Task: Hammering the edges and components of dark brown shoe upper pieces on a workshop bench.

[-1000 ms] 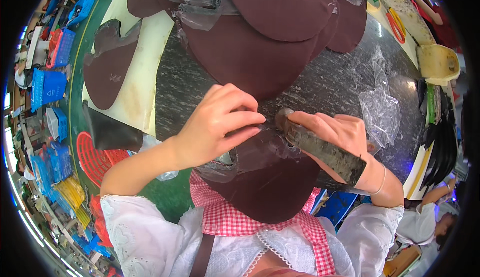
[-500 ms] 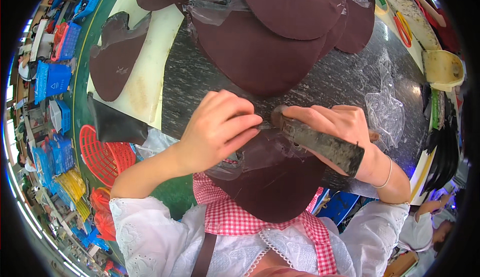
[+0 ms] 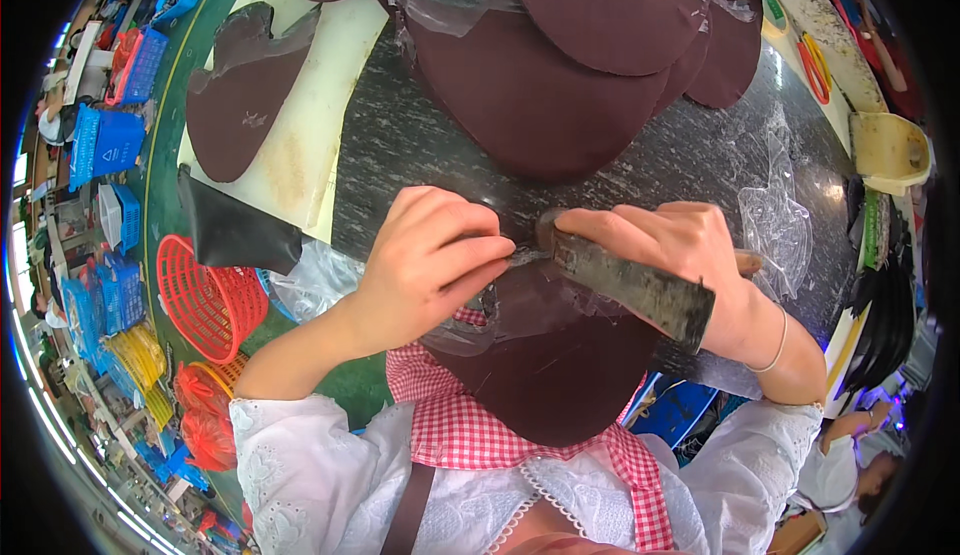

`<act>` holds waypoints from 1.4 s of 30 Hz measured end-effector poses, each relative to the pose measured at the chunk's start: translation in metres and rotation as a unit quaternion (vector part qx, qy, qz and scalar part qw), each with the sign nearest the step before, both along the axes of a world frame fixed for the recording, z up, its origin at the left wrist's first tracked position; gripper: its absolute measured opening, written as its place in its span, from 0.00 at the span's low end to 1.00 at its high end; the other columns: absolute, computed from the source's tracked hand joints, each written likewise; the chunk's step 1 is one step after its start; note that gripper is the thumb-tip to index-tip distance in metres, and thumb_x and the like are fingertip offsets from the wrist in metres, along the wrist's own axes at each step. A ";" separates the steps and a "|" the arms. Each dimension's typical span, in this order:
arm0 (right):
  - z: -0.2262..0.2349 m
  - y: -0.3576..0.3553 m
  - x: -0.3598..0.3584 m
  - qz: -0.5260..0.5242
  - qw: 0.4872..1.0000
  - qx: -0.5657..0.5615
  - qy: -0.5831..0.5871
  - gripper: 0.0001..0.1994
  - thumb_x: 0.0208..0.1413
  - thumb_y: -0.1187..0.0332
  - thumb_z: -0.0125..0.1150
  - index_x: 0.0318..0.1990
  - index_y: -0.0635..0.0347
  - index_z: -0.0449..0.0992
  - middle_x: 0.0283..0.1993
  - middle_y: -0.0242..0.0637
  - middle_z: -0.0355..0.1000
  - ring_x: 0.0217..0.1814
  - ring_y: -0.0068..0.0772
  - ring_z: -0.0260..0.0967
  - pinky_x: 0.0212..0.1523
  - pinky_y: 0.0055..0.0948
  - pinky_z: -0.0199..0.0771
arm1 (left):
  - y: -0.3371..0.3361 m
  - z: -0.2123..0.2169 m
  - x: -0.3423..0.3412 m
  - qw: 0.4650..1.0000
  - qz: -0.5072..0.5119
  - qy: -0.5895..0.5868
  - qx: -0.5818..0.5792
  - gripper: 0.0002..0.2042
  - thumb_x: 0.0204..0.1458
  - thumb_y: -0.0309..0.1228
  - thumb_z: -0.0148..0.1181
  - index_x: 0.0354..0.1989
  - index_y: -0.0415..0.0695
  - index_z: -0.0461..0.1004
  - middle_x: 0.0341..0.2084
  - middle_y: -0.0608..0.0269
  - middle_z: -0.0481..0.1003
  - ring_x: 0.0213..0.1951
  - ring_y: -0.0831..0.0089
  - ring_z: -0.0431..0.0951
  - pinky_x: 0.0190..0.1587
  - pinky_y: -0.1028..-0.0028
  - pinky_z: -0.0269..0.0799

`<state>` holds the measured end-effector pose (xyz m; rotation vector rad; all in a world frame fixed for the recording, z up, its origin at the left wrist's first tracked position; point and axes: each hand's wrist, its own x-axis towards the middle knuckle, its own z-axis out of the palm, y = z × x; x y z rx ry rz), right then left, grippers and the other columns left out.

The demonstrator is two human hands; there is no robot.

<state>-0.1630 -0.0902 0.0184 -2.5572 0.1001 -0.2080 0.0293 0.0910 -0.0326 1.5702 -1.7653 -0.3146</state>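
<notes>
My left hand pinches the top edge of a dark brown rounded leather piece that hangs off the front edge of a dark speckled stone table. A clear plastic film covers part of that piece. My right hand grips a long dark flat tool, its end pressed at the piece's edge right beside my left fingers. A stack of similar brown pieces lies further back on the table.
A cream cutting board at the left carries another brown piece. Crumpled clear plastic lies at the right. A red basket and blue crates stand on the green floor at left. Another person sits lower right.
Both hands stayed together at the piece's top edge. My left fingers have curled tighter and the tool's end has shifted slightly toward them.
</notes>
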 end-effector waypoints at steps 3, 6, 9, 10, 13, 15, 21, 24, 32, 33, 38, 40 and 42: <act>0.012 0.000 0.009 -0.002 1.000 -0.024 -0.013 0.17 0.49 0.65 0.67 0.48 0.53 0.76 0.24 0.31 0.71 0.21 0.36 0.74 0.22 0.35 0.73 | 0.005 0.000 -0.008 0.997 -0.008 -0.059 -0.039 0.14 0.38 0.24 0.73 0.37 0.41 0.80 0.38 0.61 0.77 0.39 0.63 0.77 0.44 0.60 0.70; 0.009 0.003 0.006 0.022 1.000 -0.012 0.008 0.20 0.49 0.64 0.67 0.51 0.56 0.77 0.27 0.33 0.74 0.24 0.39 0.75 0.25 0.35 0.72 | 0.005 0.006 -0.015 0.977 -0.017 -0.196 -0.076 0.12 0.39 0.26 0.65 0.36 0.41 0.78 0.37 0.60 0.76 0.37 0.64 0.76 0.45 0.64 0.72; 0.010 -0.010 -0.006 0.016 0.995 0.092 0.040 0.17 0.51 0.70 0.69 0.49 0.62 0.79 0.38 0.42 0.80 0.34 0.45 0.80 0.35 0.34 0.77 | 0.002 0.001 -0.009 0.994 -0.055 -0.097 -0.018 0.11 0.38 0.25 0.64 0.33 0.41 0.76 0.37 0.59 0.75 0.36 0.65 0.76 0.44 0.64 0.73; 0.010 -0.018 -0.013 -0.022 0.996 0.089 0.010 0.17 0.50 0.70 0.68 0.49 0.61 0.80 0.39 0.43 0.81 0.36 0.44 0.82 0.36 0.33 0.79 | -0.001 -0.002 -0.004 0.991 -0.069 -0.109 -0.037 0.09 0.40 0.27 0.63 0.32 0.42 0.75 0.37 0.59 0.74 0.36 0.68 0.75 0.40 0.69 0.74; 0.026 -0.024 -0.029 -0.134 0.987 0.089 -0.012 0.17 0.49 0.76 0.68 0.49 0.63 0.80 0.42 0.47 0.82 0.40 0.44 0.83 0.40 0.32 0.81 | -0.029 0.012 0.001 0.948 -0.147 -0.252 -0.130 0.14 0.36 0.26 0.65 0.34 0.36 0.77 0.36 0.56 0.73 0.32 0.65 0.75 0.32 0.72 0.73; 0.030 -0.014 -0.032 -0.166 0.984 0.068 0.011 0.17 0.49 0.80 0.68 0.48 0.64 0.80 0.42 0.47 0.81 0.41 0.45 0.83 0.42 0.33 0.81 | -0.058 0.016 -0.002 0.928 -0.250 -0.248 -0.122 0.12 0.38 0.26 0.64 0.34 0.37 0.76 0.39 0.57 0.75 0.32 0.70 0.76 0.30 0.76 0.73; 0.000 -0.006 -0.055 -0.097 0.992 0.068 0.043 0.21 0.51 0.65 0.66 0.53 0.57 0.77 0.33 0.39 0.78 0.30 0.44 0.79 0.30 0.35 0.76 | -0.064 -0.011 0.008 0.984 -0.165 -0.008 -0.063 0.12 0.46 0.22 0.70 0.39 0.36 0.79 0.39 0.57 0.76 0.34 0.64 0.78 0.35 0.69 0.76; 0.014 -0.011 -0.044 -0.088 0.994 0.008 0.058 0.24 0.48 0.60 0.66 0.54 0.55 0.77 0.30 0.36 0.77 0.27 0.43 0.77 0.27 0.35 0.74 | -0.058 -0.012 0.008 0.985 -0.162 0.023 -0.059 0.14 0.46 0.20 0.72 0.42 0.36 0.80 0.38 0.57 0.77 0.36 0.60 0.78 0.36 0.67 0.77; 0.019 -0.021 -0.023 -0.056 0.996 0.030 0.056 0.21 0.47 0.72 0.73 0.52 0.59 0.78 0.36 0.38 0.81 0.30 0.41 0.80 0.30 0.33 0.77 | -0.051 -0.007 0.000 0.931 -0.154 -0.280 -0.178 0.12 0.36 0.25 0.68 0.33 0.40 0.83 0.40 0.61 0.78 0.36 0.71 0.76 0.34 0.72 0.72; 0.019 -0.021 -0.021 -0.056 0.996 0.031 0.057 0.21 0.47 0.72 0.73 0.52 0.59 0.78 0.36 0.38 0.81 0.30 0.41 0.80 0.30 0.33 0.77 | -0.051 -0.006 0.000 0.931 -0.154 -0.279 -0.178 0.12 0.36 0.25 0.68 0.33 0.40 0.83 0.40 0.61 0.78 0.36 0.71 0.76 0.34 0.72 0.72; 0.011 -0.018 -0.013 -0.036 0.999 0.007 0.037 0.17 0.51 0.66 0.63 0.50 0.53 0.77 0.27 0.35 0.75 0.24 0.41 0.76 0.23 0.37 0.73 | -0.054 -0.006 0.003 0.976 -0.133 -0.139 -0.102 0.10 0.41 0.25 0.70 0.34 0.42 0.83 0.38 0.64 0.77 0.34 0.70 0.75 0.40 0.69 0.69; 0.008 -0.016 -0.016 -0.043 0.998 0.015 0.051 0.17 0.51 0.63 0.64 0.49 0.53 0.76 0.26 0.35 0.75 0.23 0.42 0.76 0.23 0.37 0.72 | -0.053 -0.002 0.006 0.992 -0.100 -0.059 -0.047 0.10 0.42 0.24 0.71 0.35 0.43 0.83 0.37 0.65 0.77 0.34 0.70 0.75 0.41 0.68 0.68; 0.005 -0.016 -0.017 -0.044 0.998 0.017 0.049 0.18 0.51 0.61 0.65 0.49 0.53 0.76 0.26 0.35 0.75 0.23 0.42 0.75 0.23 0.37 0.72 | -0.051 -0.002 0.005 0.997 -0.065 0.040 0.003 0.11 0.43 0.22 0.73 0.36 0.44 0.82 0.36 0.66 0.78 0.34 0.68 0.76 0.40 0.68 0.66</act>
